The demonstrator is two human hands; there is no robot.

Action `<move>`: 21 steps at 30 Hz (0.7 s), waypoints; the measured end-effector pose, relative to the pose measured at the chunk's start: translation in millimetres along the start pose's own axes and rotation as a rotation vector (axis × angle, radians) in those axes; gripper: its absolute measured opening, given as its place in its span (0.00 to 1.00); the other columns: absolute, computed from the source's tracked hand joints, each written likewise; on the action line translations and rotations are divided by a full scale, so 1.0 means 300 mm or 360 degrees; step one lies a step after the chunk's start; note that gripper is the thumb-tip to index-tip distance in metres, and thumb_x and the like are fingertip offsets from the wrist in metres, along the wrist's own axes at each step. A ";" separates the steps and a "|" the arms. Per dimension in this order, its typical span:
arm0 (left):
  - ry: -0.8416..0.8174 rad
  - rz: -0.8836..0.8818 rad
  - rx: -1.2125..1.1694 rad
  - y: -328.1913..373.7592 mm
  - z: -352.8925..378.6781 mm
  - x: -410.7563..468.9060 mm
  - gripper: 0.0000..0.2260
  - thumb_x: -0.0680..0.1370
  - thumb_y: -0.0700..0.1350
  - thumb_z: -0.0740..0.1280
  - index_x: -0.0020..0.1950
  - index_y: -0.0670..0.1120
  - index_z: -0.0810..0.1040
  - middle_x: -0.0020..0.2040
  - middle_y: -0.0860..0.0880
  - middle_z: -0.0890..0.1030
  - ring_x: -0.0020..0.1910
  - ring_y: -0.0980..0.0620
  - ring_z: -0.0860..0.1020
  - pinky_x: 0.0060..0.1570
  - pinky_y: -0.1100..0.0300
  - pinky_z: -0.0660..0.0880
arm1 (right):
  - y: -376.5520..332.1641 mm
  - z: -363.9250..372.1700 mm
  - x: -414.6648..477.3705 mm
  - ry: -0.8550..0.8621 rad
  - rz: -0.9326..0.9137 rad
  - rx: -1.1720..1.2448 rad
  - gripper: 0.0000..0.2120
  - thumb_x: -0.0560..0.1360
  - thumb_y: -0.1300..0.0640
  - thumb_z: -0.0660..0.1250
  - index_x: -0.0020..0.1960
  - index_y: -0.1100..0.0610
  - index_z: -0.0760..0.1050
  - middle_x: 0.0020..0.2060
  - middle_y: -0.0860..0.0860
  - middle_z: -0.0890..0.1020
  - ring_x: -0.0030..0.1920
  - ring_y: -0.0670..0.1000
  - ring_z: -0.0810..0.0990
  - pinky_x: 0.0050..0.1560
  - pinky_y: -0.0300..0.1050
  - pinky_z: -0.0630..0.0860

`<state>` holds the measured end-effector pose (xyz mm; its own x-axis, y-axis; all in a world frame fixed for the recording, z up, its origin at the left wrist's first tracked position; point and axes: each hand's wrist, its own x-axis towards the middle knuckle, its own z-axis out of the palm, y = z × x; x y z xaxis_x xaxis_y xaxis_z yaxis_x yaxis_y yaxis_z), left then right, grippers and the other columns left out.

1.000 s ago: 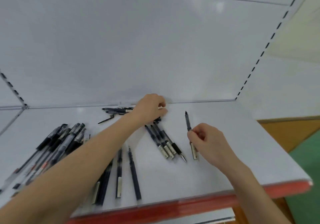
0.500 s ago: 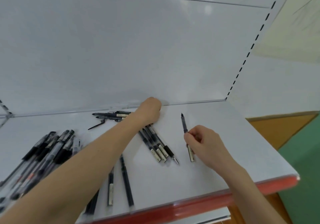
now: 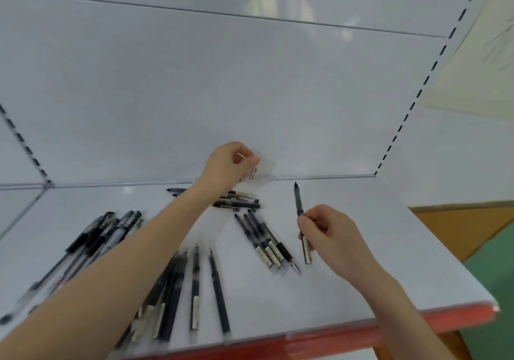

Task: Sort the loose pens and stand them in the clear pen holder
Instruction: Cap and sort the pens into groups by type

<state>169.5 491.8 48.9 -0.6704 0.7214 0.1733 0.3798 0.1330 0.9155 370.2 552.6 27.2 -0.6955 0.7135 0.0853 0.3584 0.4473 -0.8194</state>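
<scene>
A white shelf (image 3: pixel 375 262) with a red front edge (image 3: pixel 361 329) meets a white back panel (image 3: pixel 194 87) edged by slotted uprights; green floor (image 3: pixel 495 281) shows at right. Pen clusters (image 3: pixel 97 234) lie left, centre and bottom, partly hidden by the left forearm. The left hand (image 3: pixel 230 165) curls round the faint clear pen holder (image 3: pixel 264 168) at centre frame. The right hand (image 3: pixel 325 234) pinches a black pen (image 3: pixel 299 204).

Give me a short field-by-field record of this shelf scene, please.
Left hand: grips the faintly visible clear pen holder at the shelf's back
Right hand: pinches one black pen at mid-barrel
Loose pens: several groups lying on the white shelf
Pens in holder: none visible
</scene>
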 end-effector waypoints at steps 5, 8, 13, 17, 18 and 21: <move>-0.0114 -0.0237 -0.0731 0.081 -0.090 -0.136 0.06 0.78 0.42 0.63 0.44 0.43 0.78 0.35 0.48 0.80 0.27 0.58 0.75 0.29 0.67 0.74 | -0.082 0.005 -0.026 -0.0059 -0.0112 0.0243 0.07 0.75 0.59 0.62 0.39 0.57 0.74 0.31 0.51 0.82 0.27 0.40 0.76 0.28 0.29 0.69; -0.0270 -0.0249 -0.1120 0.098 -0.141 -0.213 0.07 0.75 0.39 0.63 0.46 0.43 0.81 0.36 0.50 0.82 0.30 0.58 0.75 0.32 0.68 0.74 | -0.141 0.014 -0.048 -0.0062 -0.0248 0.0422 0.09 0.75 0.62 0.63 0.36 0.57 0.73 0.25 0.52 0.77 0.23 0.44 0.70 0.25 0.32 0.66; -0.0343 -0.0156 -0.1379 0.090 -0.212 -0.308 0.08 0.69 0.36 0.67 0.42 0.43 0.85 0.37 0.49 0.82 0.33 0.57 0.77 0.35 0.67 0.76 | -0.217 0.037 -0.092 -0.0108 -0.0543 0.0446 0.09 0.65 0.46 0.62 0.36 0.51 0.73 0.23 0.51 0.69 0.26 0.47 0.65 0.28 0.40 0.64; -0.0310 -0.0079 -0.1360 0.085 -0.243 -0.340 0.10 0.62 0.40 0.70 0.42 0.46 0.85 0.35 0.50 0.81 0.33 0.57 0.77 0.35 0.67 0.75 | -0.259 0.054 -0.116 -0.0199 -0.0626 0.0428 0.12 0.63 0.43 0.61 0.36 0.51 0.74 0.25 0.59 0.68 0.27 0.50 0.65 0.28 0.45 0.64; -0.0304 -0.0061 -0.1359 0.083 -0.248 -0.343 0.10 0.62 0.40 0.69 0.42 0.46 0.84 0.36 0.50 0.81 0.33 0.57 0.77 0.35 0.67 0.75 | -0.264 0.059 -0.119 -0.0208 -0.0645 0.0408 0.12 0.63 0.42 0.60 0.37 0.51 0.74 0.26 0.60 0.69 0.27 0.50 0.65 0.28 0.43 0.64; -0.0274 -0.0037 -0.1320 0.084 -0.258 -0.354 0.10 0.61 0.41 0.70 0.41 0.47 0.84 0.36 0.49 0.82 0.32 0.57 0.78 0.34 0.67 0.75 | -0.267 0.069 -0.117 -0.0273 -0.0659 0.0364 0.11 0.64 0.44 0.62 0.37 0.50 0.74 0.25 0.59 0.69 0.26 0.48 0.65 0.26 0.37 0.62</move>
<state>200.8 365.9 81.6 -0.5404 0.8271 0.1547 -0.2688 -0.3439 0.8997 353.1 480.5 78.0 -0.8495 0.3937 0.3510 -0.1016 0.5309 -0.8413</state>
